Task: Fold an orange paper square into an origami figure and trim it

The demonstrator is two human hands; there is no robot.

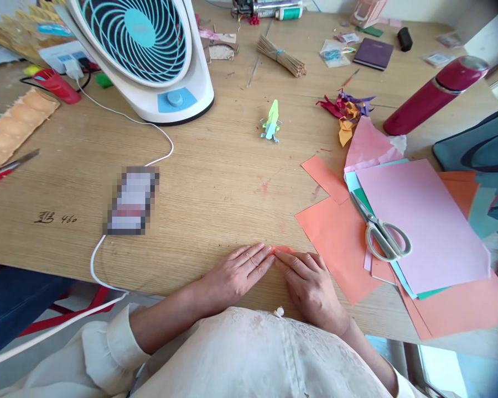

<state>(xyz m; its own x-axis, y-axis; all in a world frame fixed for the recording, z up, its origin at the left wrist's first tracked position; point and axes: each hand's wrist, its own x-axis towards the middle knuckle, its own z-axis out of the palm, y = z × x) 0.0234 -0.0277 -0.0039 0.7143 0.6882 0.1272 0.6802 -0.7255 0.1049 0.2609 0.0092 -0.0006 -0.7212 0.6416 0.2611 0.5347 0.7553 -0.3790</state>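
Left hand (pixel 240 273) and right hand (pixel 311 284) meet over a small folded orange paper piece (pixel 284 249).
Fingers extend onto it; any pinch is hidden from me. It should be light, easily creased, best held by its edges.

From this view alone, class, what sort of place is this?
Probably a papercraft worktable: scissors lie on stacked coloured paper, a green-and-blue origami figure sits beyond, and the left hand and right hand touch orange paper.
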